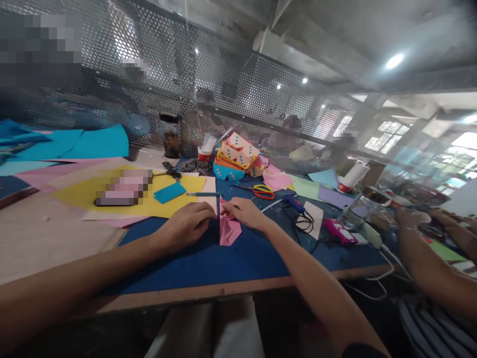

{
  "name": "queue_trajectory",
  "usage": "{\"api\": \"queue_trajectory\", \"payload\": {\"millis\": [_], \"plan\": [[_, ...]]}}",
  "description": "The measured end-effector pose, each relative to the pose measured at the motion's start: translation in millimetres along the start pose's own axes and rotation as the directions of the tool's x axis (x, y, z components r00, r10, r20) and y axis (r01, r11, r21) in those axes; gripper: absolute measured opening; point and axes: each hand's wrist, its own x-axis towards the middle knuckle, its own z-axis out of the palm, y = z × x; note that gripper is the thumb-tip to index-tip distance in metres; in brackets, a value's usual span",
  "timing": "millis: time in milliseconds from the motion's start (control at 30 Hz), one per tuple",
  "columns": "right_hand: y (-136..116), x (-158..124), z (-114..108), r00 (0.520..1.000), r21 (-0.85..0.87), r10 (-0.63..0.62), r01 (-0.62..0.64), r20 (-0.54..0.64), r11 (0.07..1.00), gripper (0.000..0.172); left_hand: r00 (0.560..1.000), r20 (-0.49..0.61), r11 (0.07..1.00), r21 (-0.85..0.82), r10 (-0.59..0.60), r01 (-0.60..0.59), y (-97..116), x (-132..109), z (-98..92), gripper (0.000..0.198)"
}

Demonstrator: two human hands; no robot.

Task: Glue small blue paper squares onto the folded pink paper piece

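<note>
Folded pink paper piece point(230, 234): held in fingers point(235, 204) of right hand point(246, 213); left hand point(188, 223) curled alongside, grip indeterminable. Creases may be skewed by uneven pull.

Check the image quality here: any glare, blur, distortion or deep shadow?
Head view: the ceiling light and windows at right glare white; head view: the right side looks stretched and smeared, including another person's arm; head view: left hand, right hand and pink paper are fairly clear; head view: dark shadow below the table edge.
</note>
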Motion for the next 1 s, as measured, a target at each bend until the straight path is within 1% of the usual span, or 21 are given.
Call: {"api": "queue_trajectory", "payload": {"millis": [67,133,233,300,367,467,633,733,833,1000], "plan": [[0.6,-1.2,-2.1,1.0,0.03,-0.02,0.02,0.012,0.999,0.049,1.0,0.0,1.0,-0.012,-0.01,0.01,-1.5,0.9,0.1,0.025],[4.7,-0.5,-3.8,1.0,0.026,-0.02,0.021,-0.022,0.999,0.047,1.0,0.0,1.0,-0.021,-0.004,0.004,-1.5,1.6,0.0,0.025],[18.0,4.7,-3.5,0.988,-0.04,0.023,-0.03,-0.152,0.999,0.031,1.0,0.017,0.999,-0.027,0.022,-0.021,-0.3,2.5,-0.1,0.026],[28.9,8.7,-1.1,0.976,-0.095,0.055,-0.076,-0.211,0.993,0.02,0.998,0.043,0.999,-0.024,0.044,-0.043,0.0,3.2,0.4,0.029],[38.2,11.5,2.2,0.973,-0.135,0.077,-0.108,-0.217,0.985,0.015,0.996,0.061,0.998,-0.025,0.061,-0.059,-0.4,3.8,1.0,0.03],[46.6,12.9,6.0,0.975,-0.166,0.102,-0.136,-0.198,0.977,0.013,0.995,0.058,0.997,-0.032,0.076,-0.074,-1.5,3.9,1.9,0.029],[48.4,14.4,7.1,0.974,-0.165,0.118,-0.15,-0.192,0.975,0.008,0.995,0.048,0.996,-0.023,0.088,-0.087,-3.5,2.6,2.6,0.028],[46.2,16.3,7.3,0.976,-0.142,0.111,-0.138,-0.186,0.98,0.005,0.997,0.04,0.997,-0.013,0.071,-0.071,-4.6,2.5,2.3,0.026],[42.3,17.4,7.4,0.977,-0.101,0.102,-0.122,-0.187,0.987,0.005,0.999,0.027,0.999,-0.016,0.043,-0.043,-5.1,2.9,1.5,0.025],[32.4,18.5,5.4,0.983,-0.016,0.03,-0.033,-0.184,0.999,0.03,1.0,0.01,0.999,-0.031,0.023,-0.023,-6.8,2.8,2.4,0.025]]}}
